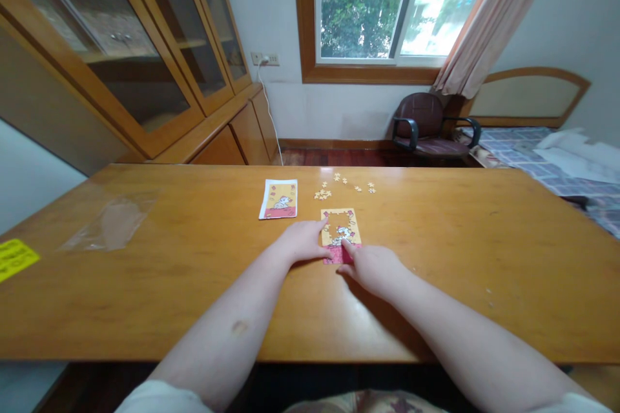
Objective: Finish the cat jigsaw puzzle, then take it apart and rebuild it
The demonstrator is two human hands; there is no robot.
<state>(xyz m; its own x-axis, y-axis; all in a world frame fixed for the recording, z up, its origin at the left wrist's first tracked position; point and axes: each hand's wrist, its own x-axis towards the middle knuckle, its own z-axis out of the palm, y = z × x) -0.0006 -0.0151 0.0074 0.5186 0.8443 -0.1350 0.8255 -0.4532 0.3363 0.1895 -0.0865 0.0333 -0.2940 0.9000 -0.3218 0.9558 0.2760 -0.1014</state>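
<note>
A partly assembled jigsaw puzzle (pixel 355 229) lies flat on the wooden table, yellow above and pink below, with a gap in its middle where the tabletop shows. My left hand (pixel 306 240) rests along its left edge, thumb and fingers apart. From the lower right, my right hand (pixel 375 266) reaches over the puzzle, its index fingertip on the white animal figure near the pink part. The other right fingers are curled under and partly hidden. Several loose puzzle pieces (pixel 322 194) lie beyond the puzzle. A picture card (pixel 281 199) with the same design lies to the left.
On the table (pixel 194 284), a clear plastic bag (pixel 113 222) lies to the left and a yellow label (pixel 17 258) at the far left edge. Beyond stand a glass-door cabinet (pixel 194 110), an office chair (pixel 426 126) and a bed (pixel 523 145).
</note>
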